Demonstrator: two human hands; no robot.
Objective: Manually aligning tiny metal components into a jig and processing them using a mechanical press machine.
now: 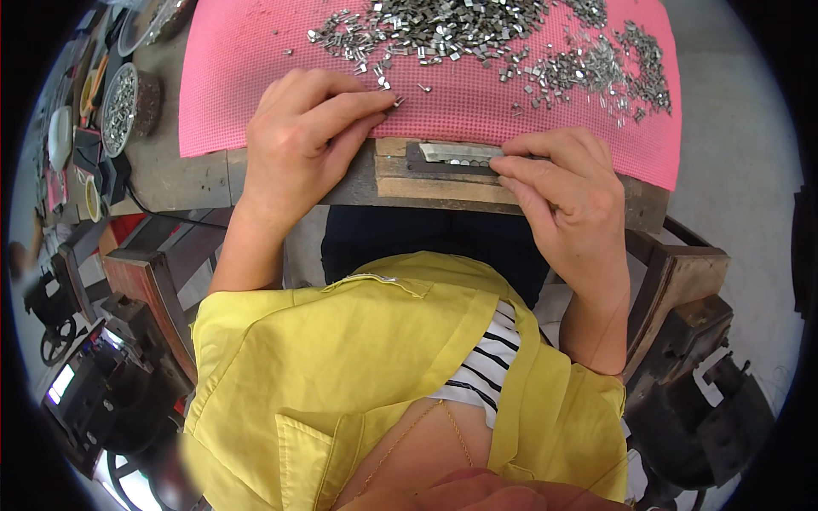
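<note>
Pink mat [221, 106] under metal pieces [464, 30], tub [151, 100] beside

Small parts [464, 30] look like bare metal, bright glossy faces mixed with duller grey ones. Mat [221, 94] under them is matt with a rough grid texture; rubber or plastic, can't tell from where I'm standing. Slim bar [447, 152]: silvery metal, slight sheen. Block [443, 187]: pale bare wood, no gloss. Bench [175, 183]: darker wood, matt, worn. Tub [150, 95]: see-through plastic, shiny wall. Jacket [341, 341]: smooth yellow cloth, creased, low sheen. Necklace [400, 434]: fine gold-toned metal.
</note>
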